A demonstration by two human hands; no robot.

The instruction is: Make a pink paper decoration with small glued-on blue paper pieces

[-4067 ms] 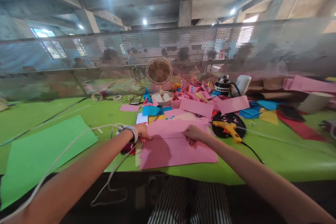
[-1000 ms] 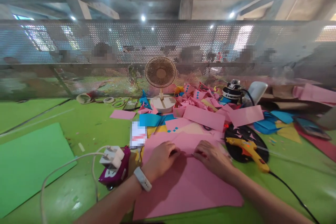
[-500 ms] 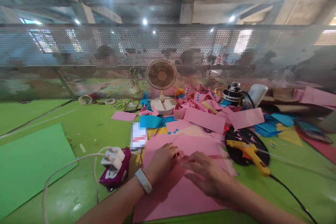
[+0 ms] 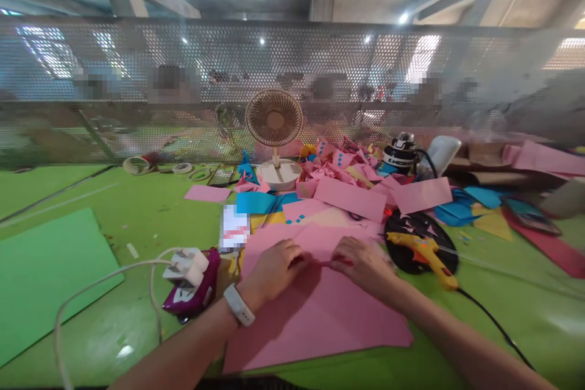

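Between my two hands stretches a narrow strip of pink paper (image 4: 325,264), folded or rolled; most of it is hidden by the fingers. My left hand (image 4: 278,271), with a white band on its wrist, is closed and pinches the strip's left end. On the other side, the fingers of my right hand (image 4: 361,263) are closed on the right end. Both hands are over large pink paper sheets (image 4: 315,329) lying on the green table.
A yellow glue gun (image 4: 427,253) rests on a black round plate (image 4: 397,262) at right. At left are a purple power strip (image 4: 196,292) with white plugs and a green sheet (image 4: 50,280). A fan (image 4: 274,119) stands behind, beside heaped pink paper pieces (image 4: 347,167).
My right hand's fingers, flatter and spread before, have closed on the pink strip, and the hands have moved slightly apart. The whole view has shifted a little.
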